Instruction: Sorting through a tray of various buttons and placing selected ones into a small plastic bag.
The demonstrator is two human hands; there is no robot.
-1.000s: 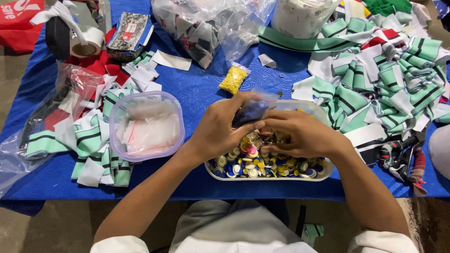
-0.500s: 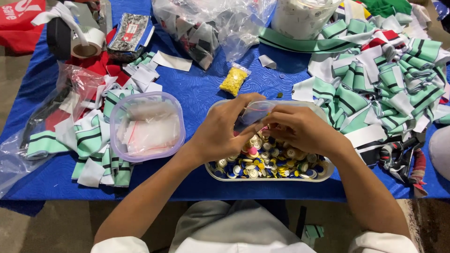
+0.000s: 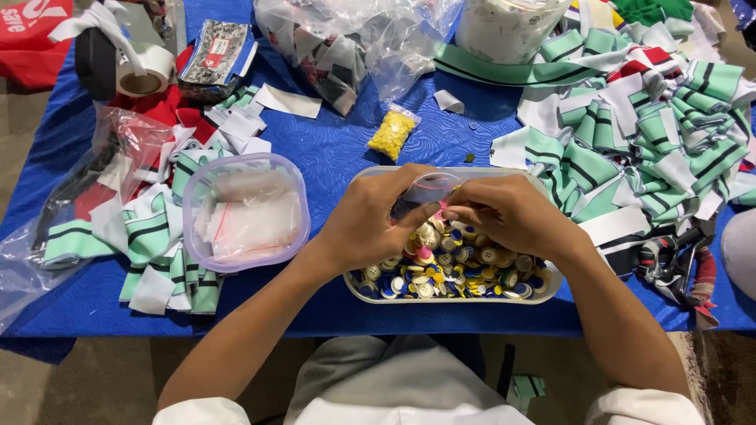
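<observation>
Small clear plastic bag (image 3: 429,187), thin and crinkled, sits pinched between both hands at the centre of the frame, just above an oblong translucent tray (image 3: 551,287). Left hand (image 3: 370,216) curls its fingers around the bag's left side, and right hand (image 3: 504,212) grips the right side, so the two hands meet on it, fingertips nearly touching. Beneath them the tray is heaped with small round buttons (image 3: 457,271) (white, yellow, blue and pink, smooth and glossy).

Left of the tray stands a rounded-square plastic container (image 3: 206,260) with a lilac rim, holding flat clear zip bags. A little packet of yellow buttons (image 3: 392,132) lies just above the tray on the blue quilted tablecloth (image 3: 331,157). Striped knit collar pieces (image 3: 661,126) in mint green, white and black pile up at the right of the frame, with a smaller soft heap of the same fabric at the left. A roll of tape (image 3: 146,75) rests at the upper left, and crumpled clear bags (image 3: 346,39) of fabric scraps lie at the top centre.
</observation>
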